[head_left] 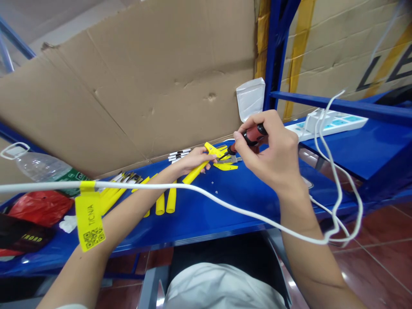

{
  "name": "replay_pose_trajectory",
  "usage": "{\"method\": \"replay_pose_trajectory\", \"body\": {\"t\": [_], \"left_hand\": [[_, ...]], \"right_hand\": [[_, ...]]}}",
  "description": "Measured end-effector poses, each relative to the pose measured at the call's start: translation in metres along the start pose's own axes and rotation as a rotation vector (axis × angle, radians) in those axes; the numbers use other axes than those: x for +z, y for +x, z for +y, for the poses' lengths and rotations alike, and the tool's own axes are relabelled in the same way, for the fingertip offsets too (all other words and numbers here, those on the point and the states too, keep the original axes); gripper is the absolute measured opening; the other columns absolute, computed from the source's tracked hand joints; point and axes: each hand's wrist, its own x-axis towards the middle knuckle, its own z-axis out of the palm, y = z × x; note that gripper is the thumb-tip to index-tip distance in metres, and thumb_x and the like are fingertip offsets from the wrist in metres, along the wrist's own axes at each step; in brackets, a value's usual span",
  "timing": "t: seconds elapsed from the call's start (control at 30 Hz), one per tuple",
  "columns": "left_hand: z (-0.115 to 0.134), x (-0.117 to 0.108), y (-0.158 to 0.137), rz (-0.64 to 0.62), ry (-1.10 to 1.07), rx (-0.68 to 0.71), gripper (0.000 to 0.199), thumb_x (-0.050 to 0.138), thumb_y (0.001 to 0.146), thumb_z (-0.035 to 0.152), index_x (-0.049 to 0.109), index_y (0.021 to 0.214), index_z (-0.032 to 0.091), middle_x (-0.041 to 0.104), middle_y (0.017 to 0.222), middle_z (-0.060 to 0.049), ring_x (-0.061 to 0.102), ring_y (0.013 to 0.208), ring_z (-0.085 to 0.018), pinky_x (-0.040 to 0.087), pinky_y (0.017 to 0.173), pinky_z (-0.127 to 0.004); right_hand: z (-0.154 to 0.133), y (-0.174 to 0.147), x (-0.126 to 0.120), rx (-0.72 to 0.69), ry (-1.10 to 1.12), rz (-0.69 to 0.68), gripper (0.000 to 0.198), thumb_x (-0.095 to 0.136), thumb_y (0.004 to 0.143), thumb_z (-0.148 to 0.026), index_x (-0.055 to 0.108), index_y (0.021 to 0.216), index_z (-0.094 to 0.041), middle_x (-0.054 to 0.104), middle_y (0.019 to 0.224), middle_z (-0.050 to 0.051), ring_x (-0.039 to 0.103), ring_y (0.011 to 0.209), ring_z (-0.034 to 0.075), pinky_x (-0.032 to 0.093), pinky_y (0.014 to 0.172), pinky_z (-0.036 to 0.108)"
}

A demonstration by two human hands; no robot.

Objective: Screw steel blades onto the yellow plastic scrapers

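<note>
My left hand (194, 160) is closed around a yellow plastic tool part (195, 173) with a tube-like handle and a wider head. In my right hand (277, 161) is a red-and-black screwdriver (252, 137), pointing down and left. Its tip is at the head of the yellow part; whether it sits in a screw is too small to tell. Just beyond lie a flat yellow piece (225, 167) and a metal blade-like piece (234, 159). Two tiny metal bits (216, 192) rest on the blue table (206, 219). Several yellow tubes (171, 200) lie left of my left hand.
A white cable (225, 205) with a yellow tag (89, 219) crosses the foreground. At the left are a plastic bottle (43, 166) and a red bag (41, 207). A power strip (349, 122) lies right, by the blue rack post (276, 51). Cardboard (161, 81) stands behind.
</note>
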Motion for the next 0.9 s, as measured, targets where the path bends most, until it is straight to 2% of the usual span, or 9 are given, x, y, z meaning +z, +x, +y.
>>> {"method": "replay_pose_trajectory", "body": {"t": [0.13,0.23,0.33,0.47,0.5,0.57,0.67,0.73,0.9], "left_hand": [[0.012,-0.004,-0.021,-0.028,-0.001,-0.041,0.012,0.069,0.105,0.017,0.067,0.116,0.012,0.083,0.104,-0.016,0.075,0.068,-0.015,0.049,0.046,-0.020],[0.014,-0.004,-0.048,-0.053,0.104,-0.036,0.016,0.068,0.106,0.024,0.068,0.117,0.013,0.084,0.096,-0.014,0.073,0.060,-0.015,0.048,0.044,-0.020],[0.009,0.001,-0.077,-0.087,0.196,-0.019,0.022,0.069,0.106,0.034,0.069,0.116,0.014,0.086,0.102,-0.015,0.069,0.052,-0.013,0.050,0.044,-0.022],[-0.007,0.016,-0.109,0.049,0.390,0.012,0.023,0.070,0.107,0.042,0.070,0.105,0.019,0.085,0.098,-0.010,0.064,0.046,-0.013,0.050,0.044,-0.024],[-0.012,0.021,-0.114,0.105,0.472,0.053,0.022,0.070,0.107,0.041,0.073,0.105,0.020,0.085,0.098,-0.010,0.071,0.054,-0.016,0.055,0.049,-0.025],[-0.024,0.030,-0.122,0.192,0.654,0.177,0.020,0.067,0.107,0.034,0.078,0.116,0.020,0.086,0.113,-0.014,0.084,0.088,-0.027,0.068,0.077,-0.033],[-0.042,0.041,-0.130,0.242,0.880,0.345,0.039,0.056,0.110,0.023,0.073,0.144,0.017,0.075,0.151,-0.018,0.071,0.142,-0.035,0.056,0.123,-0.049],[-0.051,0.047,-0.133,0.249,0.993,0.384,0.047,0.050,0.112,0.020,0.066,0.156,0.017,0.067,0.162,-0.017,0.063,0.153,-0.034,0.049,0.131,-0.052],[-0.050,0.053,-0.140,0.189,1.307,0.371,0.057,0.048,0.108,0.010,0.063,0.161,0.021,0.060,0.168,-0.019,0.070,0.144,-0.037,0.057,0.122,-0.058]], "right_hand": [[0.000,0.000,0.000,0.006,0.004,0.002,0.011,0.072,0.099,-0.026,0.064,0.106,-0.024,0.065,0.086,-0.001,0.060,0.069,0.011,0.051,0.064,0.028],[-0.001,0.001,-0.001,0.016,0.008,-0.004,0.011,0.072,0.099,-0.025,0.063,0.106,-0.025,0.065,0.086,-0.001,0.060,0.070,0.012,0.052,0.064,0.029],[-0.001,0.001,-0.001,0.021,0.014,-0.002,0.012,0.072,0.098,-0.024,0.063,0.105,-0.025,0.063,0.085,-0.001,0.059,0.070,0.012,0.051,0.064,0.029],[-0.001,0.000,0.000,0.030,0.013,-0.014,0.011,0.072,0.099,-0.025,0.063,0.105,-0.026,0.063,0.087,0.000,0.060,0.072,0.013,0.051,0.065,0.031],[-0.001,0.000,0.000,0.029,0.018,-0.018,0.011,0.072,0.099,-0.025,0.063,0.105,-0.026,0.064,0.088,0.000,0.061,0.073,0.014,0.052,0.066,0.031],[0.000,-0.001,0.000,0.022,0.029,-0.018,0.011,0.073,0.100,-0.026,0.063,0.105,-0.026,0.066,0.092,0.001,0.062,0.074,0.014,0.053,0.068,0.033],[0.001,-0.001,0.001,0.016,0.029,-0.012,0.011,0.074,0.100,-0.028,0.064,0.105,-0.026,0.068,0.095,0.003,0.063,0.074,0.015,0.054,0.068,0.034],[0.002,-0.001,0.001,0.017,0.027,-0.010,0.012,0.074,0.099,-0.030,0.065,0.106,-0.027,0.068,0.094,0.003,0.063,0.074,0.016,0.054,0.067,0.034],[0.001,0.000,0.001,0.021,0.010,-0.021,0.012,0.073,0.101,-0.034,0.065,0.106,-0.027,0.069,0.090,0.003,0.063,0.073,0.016,0.055,0.065,0.034]]}}
